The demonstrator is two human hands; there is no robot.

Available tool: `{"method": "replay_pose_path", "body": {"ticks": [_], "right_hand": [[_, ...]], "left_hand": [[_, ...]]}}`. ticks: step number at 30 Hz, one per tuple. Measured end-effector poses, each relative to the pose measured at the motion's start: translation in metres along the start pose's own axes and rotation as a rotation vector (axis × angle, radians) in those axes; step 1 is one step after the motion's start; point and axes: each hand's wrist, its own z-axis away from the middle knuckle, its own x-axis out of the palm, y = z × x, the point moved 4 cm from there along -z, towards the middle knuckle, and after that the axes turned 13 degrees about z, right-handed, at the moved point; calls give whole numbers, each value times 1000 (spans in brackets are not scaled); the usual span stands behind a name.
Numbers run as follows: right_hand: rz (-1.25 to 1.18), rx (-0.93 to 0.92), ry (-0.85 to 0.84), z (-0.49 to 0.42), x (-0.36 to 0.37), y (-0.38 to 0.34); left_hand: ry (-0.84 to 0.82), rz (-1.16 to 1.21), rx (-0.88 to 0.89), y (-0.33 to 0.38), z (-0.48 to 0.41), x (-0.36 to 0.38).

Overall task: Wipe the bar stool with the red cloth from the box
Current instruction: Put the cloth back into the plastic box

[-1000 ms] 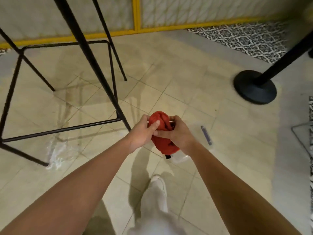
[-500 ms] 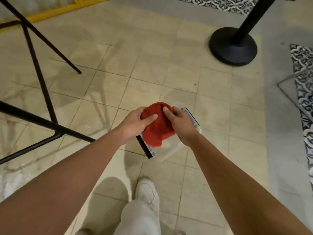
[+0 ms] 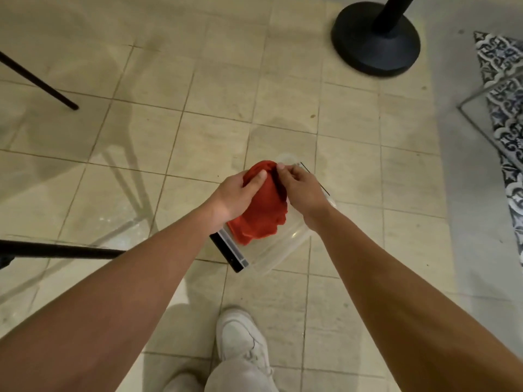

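A bunched red cloth (image 3: 261, 216) hangs in front of me, above a clear plastic box (image 3: 278, 250) with a black-edged lid that stands on the floor tiles. My left hand (image 3: 239, 193) grips the cloth from the left, thumb on its top. My right hand (image 3: 302, 190) pinches the cloth's upper edge from the right. Of the bar stool only black metal legs show: one rail (image 3: 59, 251) at the lower left and one leg tip (image 3: 42, 84) at the upper left. The stool's seat is out of view.
A round black post base (image 3: 376, 43) stands at the upper right. A patterned blue-white rug (image 3: 506, 123) and a thin grey wire frame (image 3: 481, 128) lie along the right edge. My white shoe (image 3: 240, 335) is just below the box on beige floor tiles.
My view has tilted down and to the right, so most of the stool frame has left the picture. Both hands keep hold of the red cloth, which now hangs over the clear box.
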Motion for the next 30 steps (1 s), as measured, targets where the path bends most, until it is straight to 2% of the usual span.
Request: {"method": "replay_pose_path", "body": {"ticks": [3,5,9,11,14,17,20,23,30], "right_hand": [[-120,135,-190,-3,17,14],[-268,180,-250,-6,26,20],[-517,183,-159,-17,27,33],[-589,177,-158,-21,26,38],[-646,190,-167,-31,30,47],[-679,215,-125,-41,33,54],[-626,236,-39,-48,35,61],[-426,287,39,-59,40,73],[-11,370,74,-80,45,99]], "left_hand": [[-64,-60,-9,-7,-8,7],[-89,-56,-45,-10,-13,11],[1,-148,-35,-19,-27,2],[24,-143,-100,-28,-29,-5],[-35,-82,-153,-36,-30,-9],[-104,-114,-86,-33,-35,-9],[-155,-336,15,-35,-39,2],[-141,-562,65,-45,-48,16],[-250,-803,-40,-81,-68,31]]}}
